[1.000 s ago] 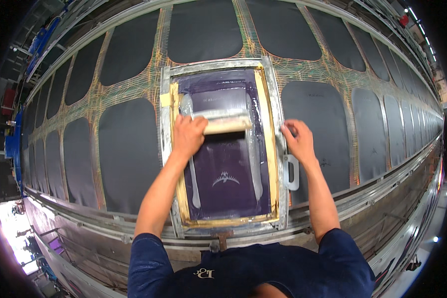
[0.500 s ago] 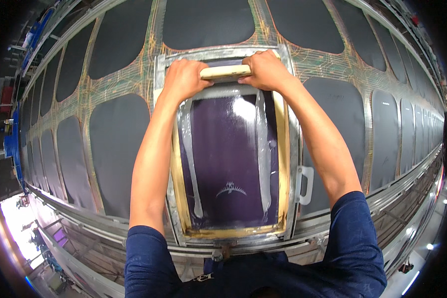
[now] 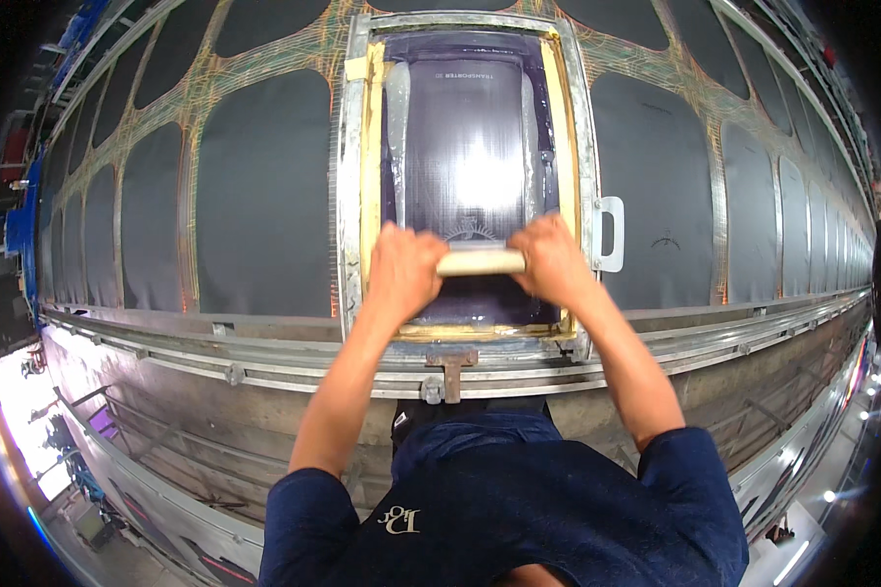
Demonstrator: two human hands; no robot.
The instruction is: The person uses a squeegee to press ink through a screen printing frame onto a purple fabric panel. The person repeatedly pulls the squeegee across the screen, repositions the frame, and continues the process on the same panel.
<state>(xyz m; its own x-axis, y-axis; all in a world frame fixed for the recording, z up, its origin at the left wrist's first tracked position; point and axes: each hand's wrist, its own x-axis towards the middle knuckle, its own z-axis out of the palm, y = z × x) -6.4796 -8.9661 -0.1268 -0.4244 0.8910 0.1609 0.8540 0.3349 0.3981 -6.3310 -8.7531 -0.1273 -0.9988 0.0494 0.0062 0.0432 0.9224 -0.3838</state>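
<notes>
Both hands grip a squeegee (image 3: pixel 481 261) with a pale handle, held crosswise over the near part of a screen printing frame (image 3: pixel 352 196). My left hand (image 3: pixel 404 272) is closed round its left end, and my right hand (image 3: pixel 552 258) round its right end. Beyond them lies the frame's dark purple mesh (image 3: pixel 460 117), with a shiny glare spot and a light curved emblem partly behind the handle. Grey ink streaks run along both sides of the mesh, inside yellow tape (image 3: pixel 374 157). The squeegee's blade is hidden under the hands and handle.
Dark grey rounded panels (image 3: pixel 264 196) lie in rows on the long table, with green and orange streaked strips between them. A white handle (image 3: pixel 611 235) sticks out from the frame's right side. Metal rails (image 3: pixel 264 362) run along the table's near edge.
My hands have pulled the squeegee from the frame's far end to its near end. The mesh behind it looks lighter and more see-through. The whole view has shifted.
</notes>
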